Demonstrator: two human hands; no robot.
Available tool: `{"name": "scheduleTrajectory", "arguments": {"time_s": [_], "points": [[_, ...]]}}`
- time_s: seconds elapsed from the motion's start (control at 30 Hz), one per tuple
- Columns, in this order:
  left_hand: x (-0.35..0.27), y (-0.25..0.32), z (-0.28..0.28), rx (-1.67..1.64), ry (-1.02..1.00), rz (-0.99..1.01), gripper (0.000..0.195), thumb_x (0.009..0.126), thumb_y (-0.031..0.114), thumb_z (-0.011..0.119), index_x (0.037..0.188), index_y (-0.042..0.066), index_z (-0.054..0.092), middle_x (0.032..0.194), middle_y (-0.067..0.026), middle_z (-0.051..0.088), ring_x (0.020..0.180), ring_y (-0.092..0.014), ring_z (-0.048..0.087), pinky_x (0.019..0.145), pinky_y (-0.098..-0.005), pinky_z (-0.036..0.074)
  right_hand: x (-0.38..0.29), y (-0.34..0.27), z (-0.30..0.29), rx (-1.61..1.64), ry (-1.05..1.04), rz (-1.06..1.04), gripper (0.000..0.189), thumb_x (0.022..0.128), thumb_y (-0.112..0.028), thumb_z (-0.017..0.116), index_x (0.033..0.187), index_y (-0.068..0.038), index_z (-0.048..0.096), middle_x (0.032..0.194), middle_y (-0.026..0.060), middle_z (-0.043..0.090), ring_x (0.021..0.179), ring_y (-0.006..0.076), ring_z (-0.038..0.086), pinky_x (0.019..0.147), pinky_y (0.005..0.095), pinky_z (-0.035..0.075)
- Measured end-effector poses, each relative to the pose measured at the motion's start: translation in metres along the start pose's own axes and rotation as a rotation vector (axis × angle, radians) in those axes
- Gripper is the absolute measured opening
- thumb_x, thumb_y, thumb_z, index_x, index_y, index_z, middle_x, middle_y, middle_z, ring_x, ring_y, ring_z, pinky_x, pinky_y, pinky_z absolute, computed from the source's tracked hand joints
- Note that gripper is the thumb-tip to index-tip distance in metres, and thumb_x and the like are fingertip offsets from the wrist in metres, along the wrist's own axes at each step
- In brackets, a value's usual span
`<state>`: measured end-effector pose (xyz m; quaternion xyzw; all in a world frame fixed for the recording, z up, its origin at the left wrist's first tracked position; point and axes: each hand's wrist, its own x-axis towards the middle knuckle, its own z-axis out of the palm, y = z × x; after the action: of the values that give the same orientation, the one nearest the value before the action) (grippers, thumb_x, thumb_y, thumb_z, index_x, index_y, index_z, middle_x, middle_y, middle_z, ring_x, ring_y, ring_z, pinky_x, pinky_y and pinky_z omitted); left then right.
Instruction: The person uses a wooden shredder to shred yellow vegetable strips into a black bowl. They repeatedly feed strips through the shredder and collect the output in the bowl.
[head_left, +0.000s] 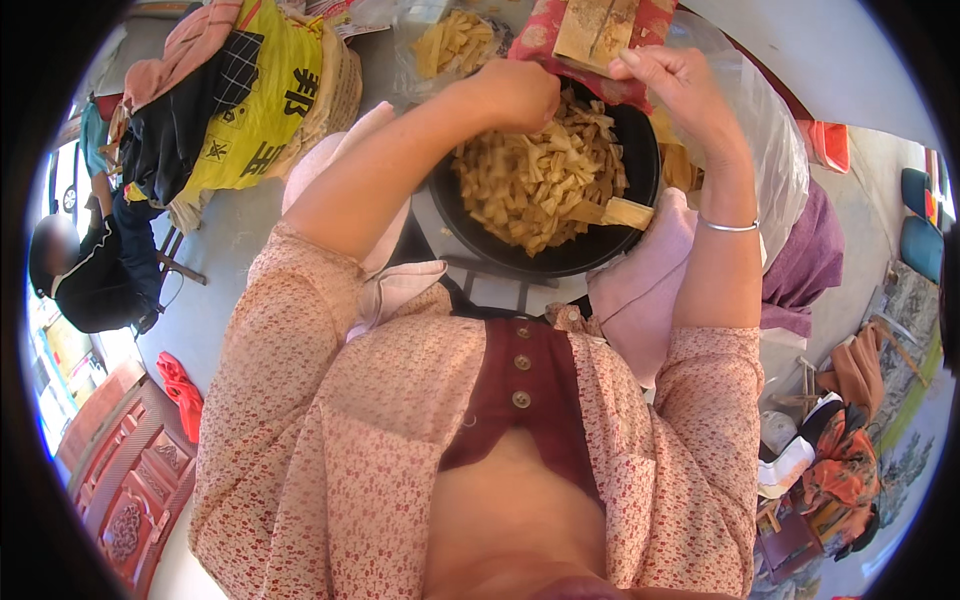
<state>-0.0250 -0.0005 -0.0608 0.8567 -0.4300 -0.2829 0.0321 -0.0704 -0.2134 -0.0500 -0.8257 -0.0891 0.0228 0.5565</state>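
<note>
My left hand (525, 96), fingers curled, hangs over the upper left of a round black basin (646, 157) heaped with short tan strips (547, 172). Whether it holds anything is hidden. My right hand (671, 82), with a bangle at the wrist, has its thumb at the lower right corner of a wooden board (600, 34). Its fingers are curled, and what lies inside them cannot be seen. A dark line runs along the board, which rests on a red patterned cloth (547, 26). A longer pale piece (628, 214) lies on the strips near the basin's right rim.
A clear plastic bag (454, 45) of tan pieces stands at the upper left. Yellow sacking (262, 112) and clothes lie farther left, near a person (97, 255) at the far left. Another plastic bag (765, 142) and purple cloth (806, 255) are on the right.
</note>
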Motion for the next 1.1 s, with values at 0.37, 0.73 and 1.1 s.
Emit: {"name": "scheduleTrajectory", "arguments": {"time_s": [0.37, 0.73, 1.1], "points": [[0.022, -0.008, 0.098, 0.134, -0.066, 0.133, 0.025, 0.071, 0.008, 0.061, 0.095, 0.007, 0.066, 0.086, -0.0143, 0.066, 0.092, -0.032, 0.064, 0.076, -0.0426, 0.051, -0.003, -0.014, -0.005, -0.166, 0.122, -0.014, 0.032, 0.087, -0.031, 0.061, 0.077, -0.001, 0.064, 0.058, 0.0043, 0.055, 0.054, 0.0089, 0.048, 0.051, 0.0269, 0.039], [-0.008, 0.002, -0.022, -1.799, 0.276, 0.434, 0.021, 0.082, -0.002, 0.063, 0.099, 0.007, 0.056, 0.097, -0.0034, 0.060, 0.090, -0.013, 0.061, 0.073, -0.0274, 0.051, -0.013, -0.038, 0.001, 0.327, 0.044, 0.125, 0.014, 0.090, -0.017, 0.059, 0.091, -0.005, 0.052, 0.079, 0.0023, 0.060, 0.070, 0.0084, 0.059, 0.061, 0.0233, 0.051], [-0.003, -0.002, -0.035, -2.015, 0.399, 0.455, 0.014, 0.087, -0.002, 0.055, 0.100, 0.004, 0.057, 0.096, -0.0044, 0.060, 0.085, -0.012, 0.061, 0.079, -0.0245, 0.053, -0.001, -0.043, 0.022, 0.575, 0.302, 0.141, 0.013, 0.084, -0.009, 0.067, 0.091, -0.005, 0.057, 0.071, 0.0018, 0.063, 0.059, 0.0063, 0.058, 0.048, 0.0190, 0.045]]}}
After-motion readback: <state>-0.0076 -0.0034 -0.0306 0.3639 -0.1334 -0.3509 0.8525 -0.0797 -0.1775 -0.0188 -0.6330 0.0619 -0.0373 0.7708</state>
